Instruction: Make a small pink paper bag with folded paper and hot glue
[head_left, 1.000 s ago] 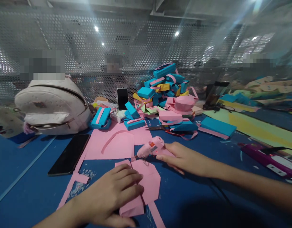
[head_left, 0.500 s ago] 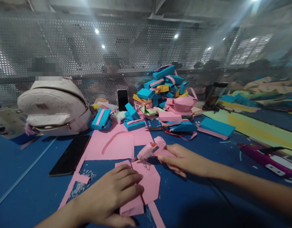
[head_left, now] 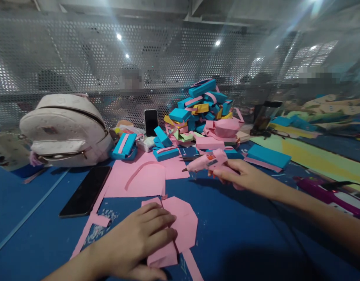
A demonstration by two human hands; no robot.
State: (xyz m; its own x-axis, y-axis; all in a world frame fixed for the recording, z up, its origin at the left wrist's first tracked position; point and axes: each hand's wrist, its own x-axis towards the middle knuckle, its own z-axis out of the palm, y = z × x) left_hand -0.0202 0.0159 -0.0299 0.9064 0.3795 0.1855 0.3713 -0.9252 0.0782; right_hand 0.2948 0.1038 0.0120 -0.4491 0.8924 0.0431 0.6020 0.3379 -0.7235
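Observation:
My left hand [head_left: 145,232] lies with its fingers stretched across a folded pink paper piece [head_left: 165,254], pressing it to the blue table. Beside those fingers spreads a flat pink paper flap [head_left: 185,224] with cut corners. A pink strip [head_left: 193,265] sticks out below it. My right hand [head_left: 240,173] grips a pink hot glue gun [head_left: 207,160] by its handle, raised over the table, nozzle to the left. Behind my left hand rest pink paper sheets [head_left: 139,179], with a curved strip on top.
A black phone [head_left: 85,191] and a white backpack [head_left: 67,132] are on the left. Stacked blue, yellow and pink paper boxes [head_left: 202,109] stand at the back, near a propped phone [head_left: 151,123]. Scissors [head_left: 188,158] lie before the pile. A purple power strip [head_left: 320,191] sits right.
My right hand has lifted the glue gun up and to the right, off the pink paper. My left hand stays in place on the folded piece.

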